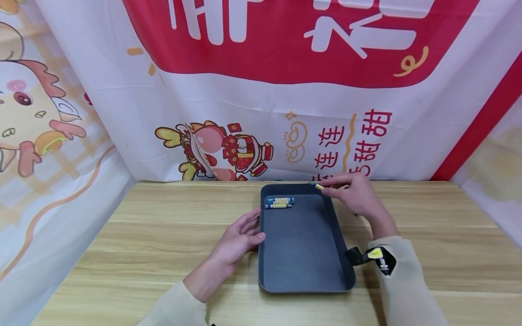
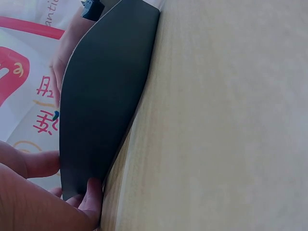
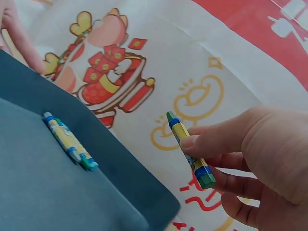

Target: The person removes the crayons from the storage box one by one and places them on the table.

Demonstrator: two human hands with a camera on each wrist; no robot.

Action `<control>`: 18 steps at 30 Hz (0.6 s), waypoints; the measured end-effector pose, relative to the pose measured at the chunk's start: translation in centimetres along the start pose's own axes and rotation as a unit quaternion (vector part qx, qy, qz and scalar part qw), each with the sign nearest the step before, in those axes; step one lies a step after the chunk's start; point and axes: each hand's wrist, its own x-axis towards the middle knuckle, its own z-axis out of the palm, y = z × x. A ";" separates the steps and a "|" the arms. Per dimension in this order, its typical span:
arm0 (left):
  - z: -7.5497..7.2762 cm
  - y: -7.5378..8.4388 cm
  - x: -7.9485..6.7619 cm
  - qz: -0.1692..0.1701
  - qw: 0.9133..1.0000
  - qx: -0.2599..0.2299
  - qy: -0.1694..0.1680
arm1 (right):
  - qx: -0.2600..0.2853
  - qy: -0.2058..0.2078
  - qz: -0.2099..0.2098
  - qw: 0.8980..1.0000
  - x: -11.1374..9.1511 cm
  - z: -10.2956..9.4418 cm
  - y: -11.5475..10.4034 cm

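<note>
**Crayon pinched over tray's far right corner, left hand at tray's side**

Left to right, head view. Desk (image 1: 163, 253) across the lower part, printed cloth (image 1: 244, 99) behind. Left hand (image 1: 238, 235), lower centre: fingers relaxed, not clenched, thumb at the rim, fingertips against the tray's outer left wall. Dark tray (image 1: 303, 244), centre right, flat on the desk; looks stiff and fairly light, so probably slides if nudged. Best held by the rim.

Small crayons (image 1: 279, 206) lie side by side in the tray's upper left corner, about three, exact count hard to tell. Right hand (image 1: 355, 194), right of centre: thumb and finger pinch one crayon (image 3: 180, 131) above the tray's upper right corner, tilted, green tip, yellow wrapper, blue bands. Black strap (image 1: 355, 256) on the right sleeve overlaps the tray's right rim; contact unclear.

Handling guess: crayon very light, rigid but brittle, waxy tip, likely to roll. Pinch the wrapped middle lightly; squeezing or bending could snap it.
</note>
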 end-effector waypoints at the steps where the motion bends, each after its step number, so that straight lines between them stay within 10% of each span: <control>1: 0.0 0.0 0.0 0.000 1.000 -0.001 -0.001 | 0.001 0.004 -0.004 1.000 0.0 -0.2 0.2; 18: -0.1 0.0 0.1 -0.003 1.000 -0.005 -0.004 | 0.060 0.027 0.067 0.996 -0.4 -2.3 3.5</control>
